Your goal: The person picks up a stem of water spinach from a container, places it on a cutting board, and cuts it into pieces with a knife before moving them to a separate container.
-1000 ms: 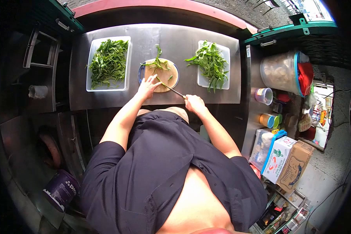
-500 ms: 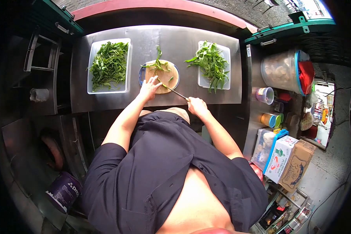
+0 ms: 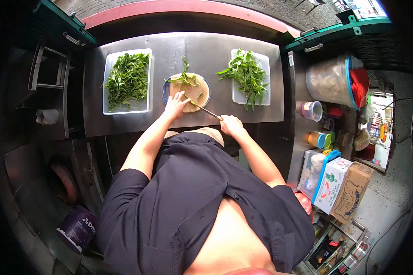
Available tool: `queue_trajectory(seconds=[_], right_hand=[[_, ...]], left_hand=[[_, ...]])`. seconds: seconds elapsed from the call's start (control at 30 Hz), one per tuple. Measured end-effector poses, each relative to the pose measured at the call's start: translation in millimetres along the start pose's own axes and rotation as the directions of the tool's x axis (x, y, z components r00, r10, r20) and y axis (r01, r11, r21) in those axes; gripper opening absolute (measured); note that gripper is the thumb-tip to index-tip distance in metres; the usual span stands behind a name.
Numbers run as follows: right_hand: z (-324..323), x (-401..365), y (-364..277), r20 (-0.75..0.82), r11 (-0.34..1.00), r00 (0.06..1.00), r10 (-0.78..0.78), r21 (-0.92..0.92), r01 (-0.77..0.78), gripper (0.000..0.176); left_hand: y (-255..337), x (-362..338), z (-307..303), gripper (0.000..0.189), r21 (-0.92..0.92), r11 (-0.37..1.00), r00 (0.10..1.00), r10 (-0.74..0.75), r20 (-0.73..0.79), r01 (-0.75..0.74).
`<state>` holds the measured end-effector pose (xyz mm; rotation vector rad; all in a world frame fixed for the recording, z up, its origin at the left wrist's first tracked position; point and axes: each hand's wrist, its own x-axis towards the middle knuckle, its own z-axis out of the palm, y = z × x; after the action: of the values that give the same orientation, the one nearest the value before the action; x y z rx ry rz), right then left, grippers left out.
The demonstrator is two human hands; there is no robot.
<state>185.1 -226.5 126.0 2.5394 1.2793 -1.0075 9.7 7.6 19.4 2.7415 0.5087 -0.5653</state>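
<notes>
My right hand point(image 3: 231, 125) is closed around the handle of a knife point(image 3: 207, 111), whose blade slants up and left onto the round wooden cutting board point(image 3: 202, 84). My left hand point(image 3: 174, 107) rests at the board's lower left edge, its fingers bent over a thin green stem point(image 3: 192, 103) beside the knife's tip; the exact grip is partly hidden. Leafy greens point(image 3: 184, 79) lie across the upper part of the board, some sticking out past its far edge. A small green piece point(image 3: 200, 94) sits on the wood right of my fingers.
On the steel table point(image 3: 179, 45), a white tray of leaves point(image 3: 149, 82) stands left of the board. Another white tray point(image 3: 264, 94) with longer leafy stalks is at the right. Beyond the table's right side are tubs point(image 3: 312, 110), a large lidded container point(image 3: 328, 82) and cardboard boxes point(image 3: 352, 191).
The knife blade and right hand have shifted very slightly; my left hand keeps its place on the board. The whole view has tilted a little.
</notes>
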Motion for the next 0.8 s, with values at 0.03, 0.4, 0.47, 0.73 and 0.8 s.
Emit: queue_trajectory(seconds=[0.03, 0.4, 0.47, 0.73, 0.8], right_hand=[[-4, 3, -1, 0.025, 1.000, 1.000, 0.004, -0.020, -0.003, 0.026], [1, -1, 13, 0.036, 0.998, 0.999, -0.036, -0.046, 0.037, 0.025], [1, -3, 17, 0.028, 0.998, 0.998, -0.048, -0.028, 0.049, 0.022], [16, -12, 33, -0.060, 0.991, 0.995, -0.081, 0.105, 0.087, 0.022], [13, -19, 32, -0.053, 0.979, 0.997, -0.055, 0.192, 0.064, 0.026]], left_hand=[[0, 2, 0, 0.086, 0.001, 1.000, 1.000, 0.004, -0.002, -0.004], [1, -5, -3, 0.086, -0.037, 0.999, 1.000, -0.006, -0.004, 0.006], [2, -5, -6, 0.085, -0.033, 0.999, 1.000, -0.009, 0.005, 0.009], [2, -1, 9, 0.074, 0.011, 1.000, 0.997, 0.022, -0.073, -0.021], [2, 4, 12, 0.053, 0.001, 0.997, 0.970, 0.073, -0.234, -0.075]])
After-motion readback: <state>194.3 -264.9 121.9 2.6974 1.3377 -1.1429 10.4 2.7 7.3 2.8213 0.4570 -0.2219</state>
